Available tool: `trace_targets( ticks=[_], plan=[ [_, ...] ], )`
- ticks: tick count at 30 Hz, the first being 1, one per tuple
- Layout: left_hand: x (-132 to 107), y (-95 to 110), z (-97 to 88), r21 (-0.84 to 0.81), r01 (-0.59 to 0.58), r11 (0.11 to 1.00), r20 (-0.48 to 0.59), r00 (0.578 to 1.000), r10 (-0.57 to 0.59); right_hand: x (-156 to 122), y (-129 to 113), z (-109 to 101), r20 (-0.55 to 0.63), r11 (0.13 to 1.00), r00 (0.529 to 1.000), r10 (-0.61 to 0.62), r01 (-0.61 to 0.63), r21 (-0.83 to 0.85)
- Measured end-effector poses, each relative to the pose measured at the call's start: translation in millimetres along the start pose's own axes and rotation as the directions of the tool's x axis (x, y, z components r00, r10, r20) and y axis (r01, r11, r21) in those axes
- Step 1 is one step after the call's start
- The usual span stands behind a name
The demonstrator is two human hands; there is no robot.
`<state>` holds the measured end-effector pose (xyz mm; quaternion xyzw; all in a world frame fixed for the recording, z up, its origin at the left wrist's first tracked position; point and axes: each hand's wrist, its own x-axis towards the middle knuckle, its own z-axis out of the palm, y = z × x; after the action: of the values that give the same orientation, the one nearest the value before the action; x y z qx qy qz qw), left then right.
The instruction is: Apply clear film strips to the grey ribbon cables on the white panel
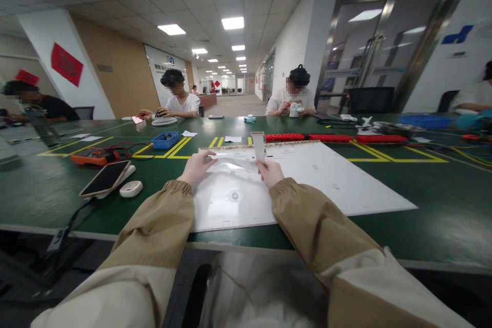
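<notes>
A large white flat panel point(315, 179) lies on the green table point(442, 205) in front of me. My left hand point(197, 166) rests on the panel's near-left part, fingers curled down against its surface. My right hand point(270, 171) is closed around the lower end of a flat white ribbon strip point(258, 146) that stands up from the panel. A small round hole point(234, 196) shows in the panel just below my hands.
A phone point(104, 178) and a white oval device point(130, 188) lie to my left, beyond them an orange meter point(94, 156) with leads and a blue tray point(165, 140). Red bars point(334, 138) line the panel's far side. Other people sit across and at both sides.
</notes>
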<state>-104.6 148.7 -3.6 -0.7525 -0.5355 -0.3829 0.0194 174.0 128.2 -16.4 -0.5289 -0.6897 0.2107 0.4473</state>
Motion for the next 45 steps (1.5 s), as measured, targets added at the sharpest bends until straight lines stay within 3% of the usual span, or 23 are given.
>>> trace_targets(
  ticks=[5, 13, 26, 35, 45],
  plan=[
    [3, -8, 4.1, -0.055, -0.047, 0.997, -0.002, 0.999, 0.047, 0, -2, 0, -0.026, 0.996, 1.000, -0.004, 0.006, 0.087],
    [4, -21, 13.5, -0.075, -0.095, 0.993, 0.047, 0.994, 0.098, 0, 3, 0, 0.025, 0.989, 0.994, -0.108, 0.110, -0.098],
    [6, -25, 15.1, -0.105, -0.089, 0.990, 0.106, 0.989, 0.100, 1, 4, 0, 0.041, 0.966, 0.977, -0.210, 0.214, -0.143],
    [4, -28, 21.4, -0.176, -0.114, 0.978, 0.255, 0.954, 0.157, 5, 12, 1, 0.209, 0.909, 0.972, -0.112, 0.185, -0.373],
    [4, -33, 27.8, -0.222, -0.124, 0.967, 0.269, 0.946, 0.183, 0, -1, -6, 0.202, 0.838, 0.974, -0.099, 0.192, -0.512]
  ],
)
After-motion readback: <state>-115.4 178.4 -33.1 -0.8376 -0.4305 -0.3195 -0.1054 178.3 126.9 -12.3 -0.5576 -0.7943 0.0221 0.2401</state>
